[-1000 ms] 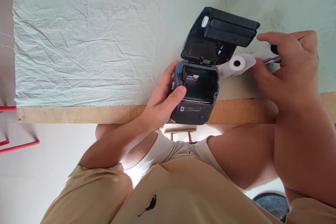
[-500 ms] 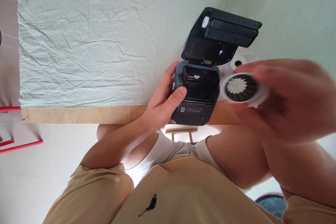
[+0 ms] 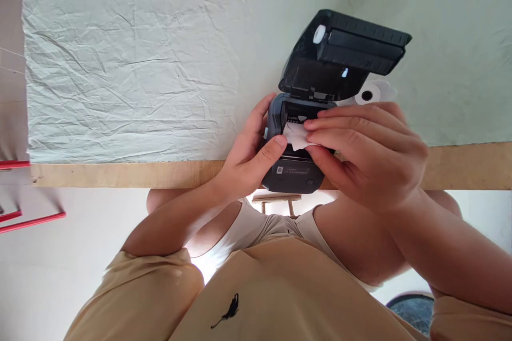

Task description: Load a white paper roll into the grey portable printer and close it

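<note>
A dark label printer [image 3: 294, 173] sits at the table's front edge with its lid [image 3: 306, 72] swung up and back. My left hand [image 3: 254, 152] grips its left side, thumb over the rim of the open compartment. My right hand [image 3: 368, 152] is closed on a white paper label roll [image 3: 295, 135], which is inside or just over the compartment. Its fingers cover most of the roll, so I cannot tell whether it is seated. Behind my right hand, another white roll [image 3: 367, 95] with a dark core lies on the cloth.
A wrinkled pale cloth [image 3: 132, 74] covers the table, with a bare wooden front edge [image 3: 128, 175]. Red-edged frames [image 3: 36, 224] stand at the far left. Below the table are my legs and a wooden stool rung [image 3: 276, 199]. A dark round object [image 3: 412, 311] shows at lower right.
My right hand has moved left, carrying the label roll from beside the printer to its open compartment. My left hand keeps its hold, and the lid remains raised.
</note>
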Demonstrator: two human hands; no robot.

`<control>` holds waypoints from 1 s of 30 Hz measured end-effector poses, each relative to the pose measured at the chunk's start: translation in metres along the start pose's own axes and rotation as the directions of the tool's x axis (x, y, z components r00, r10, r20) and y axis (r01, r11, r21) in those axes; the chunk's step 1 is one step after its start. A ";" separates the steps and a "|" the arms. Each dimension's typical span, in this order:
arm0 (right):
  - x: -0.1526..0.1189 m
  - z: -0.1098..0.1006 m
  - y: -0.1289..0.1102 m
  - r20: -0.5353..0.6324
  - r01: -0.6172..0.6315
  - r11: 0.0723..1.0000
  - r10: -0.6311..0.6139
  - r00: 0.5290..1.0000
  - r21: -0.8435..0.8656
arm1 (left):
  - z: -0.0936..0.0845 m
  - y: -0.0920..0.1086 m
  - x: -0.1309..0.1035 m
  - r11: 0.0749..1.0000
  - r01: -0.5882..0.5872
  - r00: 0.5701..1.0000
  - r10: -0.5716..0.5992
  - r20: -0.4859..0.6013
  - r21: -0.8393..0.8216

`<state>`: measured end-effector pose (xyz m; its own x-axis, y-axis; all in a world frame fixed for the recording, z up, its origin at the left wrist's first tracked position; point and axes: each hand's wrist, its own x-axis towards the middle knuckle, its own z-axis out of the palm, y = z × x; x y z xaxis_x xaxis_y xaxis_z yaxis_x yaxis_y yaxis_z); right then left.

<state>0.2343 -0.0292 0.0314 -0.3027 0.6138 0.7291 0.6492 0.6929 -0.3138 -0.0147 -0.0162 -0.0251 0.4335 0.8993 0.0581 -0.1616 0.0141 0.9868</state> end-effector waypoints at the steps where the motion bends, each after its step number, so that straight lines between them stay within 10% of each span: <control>1: 0.000 -0.001 -0.002 -0.007 0.007 1.000 -0.007 1.000 -0.009 | 0.000 0.000 0.000 1.000 0.004 1.000 -0.004 0.004 -0.002; 12: -0.008 -0.014 -0.017 0.078 -0.041 0.994 0.033 0.996 0.105 | -0.001 0.009 0.002 0.996 0.072 0.997 -0.072 -0.004 0.053; 18: -0.008 -0.022 0.008 -0.163 -0.117 0.991 0.126 0.979 0.063 | 0.002 0.013 0.002 0.991 0.125 0.992 -0.124 -0.013 0.046; 23: 0.000 -0.027 0.009 0.009 -0.235 0.969 0.235 0.972 0.078 | 0.002 0.017 0.003 0.992 0.112 0.994 -0.113 0.007 0.055; 30: -0.005 -0.031 0.011 -0.106 -0.097 0.995 0.098 0.989 0.019 | 0.003 0.016 0.002 0.991 0.131 0.991 -0.131 -0.017 0.031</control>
<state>0.2647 -0.0368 0.0433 -0.1614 0.6353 0.7552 0.6624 0.6370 -0.3943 -0.0142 -0.0157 -0.0088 0.4357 0.8970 -0.0742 -0.0755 0.1186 0.9901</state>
